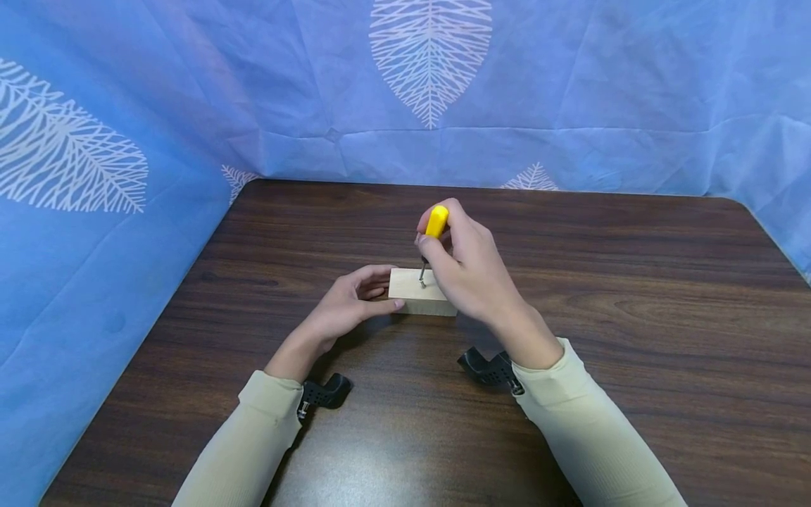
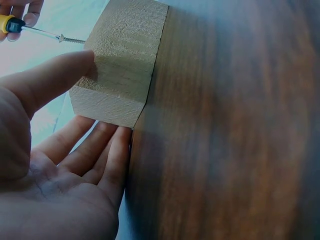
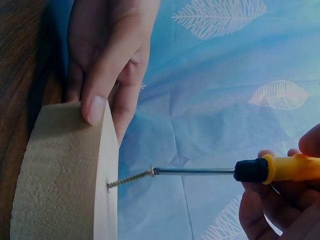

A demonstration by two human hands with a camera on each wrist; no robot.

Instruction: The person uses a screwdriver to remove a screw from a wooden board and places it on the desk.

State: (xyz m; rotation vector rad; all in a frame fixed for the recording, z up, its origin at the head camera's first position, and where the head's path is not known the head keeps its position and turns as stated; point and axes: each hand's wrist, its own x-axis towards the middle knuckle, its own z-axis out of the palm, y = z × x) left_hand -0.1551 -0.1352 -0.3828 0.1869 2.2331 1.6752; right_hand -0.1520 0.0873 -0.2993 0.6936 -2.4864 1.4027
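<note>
A pale wooden block point(image 1: 423, 305) lies on the dark table. My left hand point(image 1: 355, 299) grips its left end, the thumb on the near face and the fingers at the end and far side. Out of the block's top stands a screw point(image 3: 131, 179), much of its thread showing; it leans slightly. My right hand point(image 1: 472, 264) holds a screwdriver point(image 1: 436, 221) by its yellow and black handle, above the block. In the right wrist view the screwdriver's tip meets the screw's head, nearly in line with it.
The wood-grain table point(image 1: 633, 338) spreads around the block on all sides. A blue cloth point(image 1: 570, 84) with white leaf patterns hangs behind the table and along its left. Black wrist mounts point(image 1: 328, 391) sit at both sleeve cuffs.
</note>
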